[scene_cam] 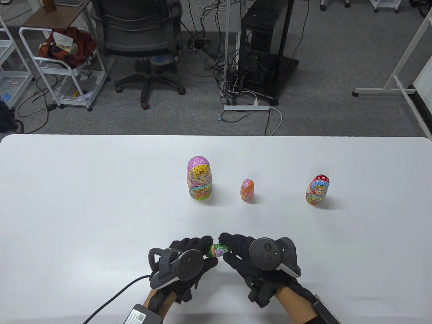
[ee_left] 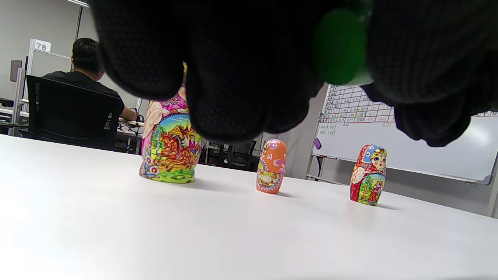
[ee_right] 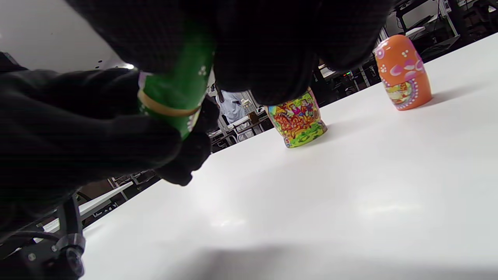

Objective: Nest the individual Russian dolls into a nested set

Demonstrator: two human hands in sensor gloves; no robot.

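Green doll (scene_cam: 218,251) lies sideways between both hands, lifted near table (scene_cam: 67,202) front edge. Left hand (scene_cam: 184,265) fingers pinch one end, right hand (scene_cam: 251,260) fingers pinch other. Pink doll (scene_cam: 199,178), orange doll (scene_cam: 247,189), red doll (scene_cam: 318,190) stand upright mid-table, well apart.

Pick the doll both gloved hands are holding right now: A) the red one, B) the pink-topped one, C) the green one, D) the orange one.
C: the green doll sits gripped between the left hand and the right hand, while the other three stand apart on the table.
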